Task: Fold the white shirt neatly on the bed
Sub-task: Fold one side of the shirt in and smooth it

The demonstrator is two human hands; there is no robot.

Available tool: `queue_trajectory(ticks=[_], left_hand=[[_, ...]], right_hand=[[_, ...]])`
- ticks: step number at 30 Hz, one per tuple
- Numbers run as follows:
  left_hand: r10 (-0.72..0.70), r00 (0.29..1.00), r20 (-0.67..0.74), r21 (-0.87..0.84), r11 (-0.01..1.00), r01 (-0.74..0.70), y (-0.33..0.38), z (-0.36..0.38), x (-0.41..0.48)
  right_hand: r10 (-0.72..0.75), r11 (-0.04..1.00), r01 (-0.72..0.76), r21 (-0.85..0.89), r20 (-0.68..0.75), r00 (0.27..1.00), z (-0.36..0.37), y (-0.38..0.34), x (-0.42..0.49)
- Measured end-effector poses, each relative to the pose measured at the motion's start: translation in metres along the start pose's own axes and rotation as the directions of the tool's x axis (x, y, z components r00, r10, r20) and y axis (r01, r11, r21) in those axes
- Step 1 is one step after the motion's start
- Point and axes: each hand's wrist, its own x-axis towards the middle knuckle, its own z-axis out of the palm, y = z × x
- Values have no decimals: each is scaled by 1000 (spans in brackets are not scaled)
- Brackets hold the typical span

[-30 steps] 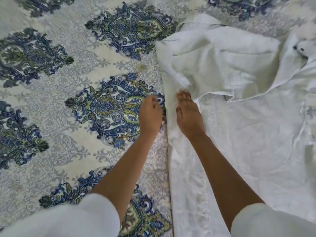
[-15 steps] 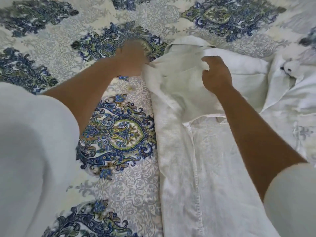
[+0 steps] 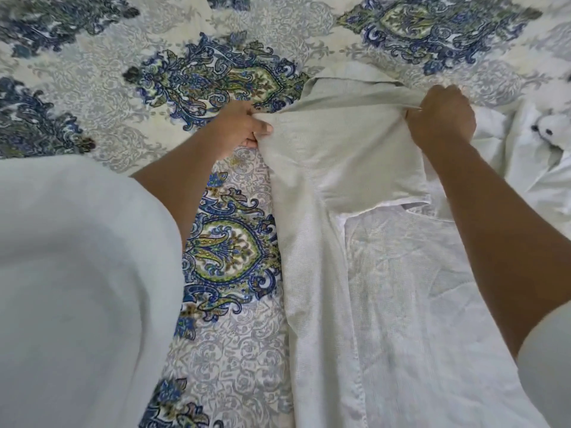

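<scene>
Two hands — the left hand (image 3: 239,128) and right hand (image 3: 440,118) — are pinching shut on the white shirt's (image 3: 386,273) folded-over top between them, its body lying below on the bed (image 3: 216,350) — most folding remaining.

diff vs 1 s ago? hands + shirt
Both hands moved up the bed, away from the person, from flat on the shirt's near edge to its far part. The left hand and right hand now each grip the white shirt, pulling a folded panel taut between them. The shirt's long body stays flat on the patterned bedspread; the small white toy stays put.
</scene>
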Motion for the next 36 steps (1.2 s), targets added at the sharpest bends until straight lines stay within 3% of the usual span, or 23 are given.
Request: queue_trajectory(ticks=[3,6,9,12,15,18,22,24,25,26,27,28,29,30,31,33,34,36], left_hand=[[8,982,-189,-72,997,-22,-8,11,4],[58,915,-398,-100,989,-106,-9,20,2],[-113,873,-474,-318,947,-50,-14,34,-18],[-262,925,-274,-364,919,153,-32,52,-51],[-227,964,-141,-281,942,181,-42,59,-71],[-211,937,-280,-285,950,128,-45,56,-66],[-74,904,-422,-149,989,11,-48,75,-86],[114,853,-510,29,993,-115,-59,93,-119],[275,829,-487,207,958,-196,-69,102,-139],[435,822,-367,385,876,-291,-83,110,-160],[559,810,-176,551,738,-389,-96,117,-180],[590,806,47,670,580,-464,-110,121,-194],[531,818,222,752,441,-490,-123,120,-203],[441,846,299,811,350,-469,-129,116,-207],[371,886,278,859,318,-402,-130,112,-206],[362,908,211,894,304,-329,-122,106,-200],[392,886,247,889,273,-368,-117,108,-200],[392,794,465,822,143,-551,-120,118,-202]], right_hand=[[-29,995,40,97,-117,993,4,6,-11],[-60,982,118,150,-343,937,6,0,-48],[-165,879,353,320,-489,857,21,-27,-118],[-286,686,451,571,-358,889,50,-52,-188],[-300,674,319,666,-148,942,66,-53,-225],[-296,720,255,645,-47,954,79,-39,-257],[-501,753,448,481,-21,865,94,-14,-325],[-505,791,447,417,32,863,97,1,-346],[-505,812,451,371,60,861,97,7,-354],[-518,824,468,321,90,851,97,12,-361],[-538,823,490,288,117,835,96,17,-370],[-558,815,509,278,138,818,96,19,-379],[-581,800,529,282,145,801,95,23,-391],[-602,783,547,296,141,786,92,27,-401],[-610,773,550,317,131,782,87,31,-408],[-568,784,509,355,82,819,82,37,-407],[-528,801,473,366,61,847,83,40,-401],[-474,846,435,308,63,878,86,40,-387]])
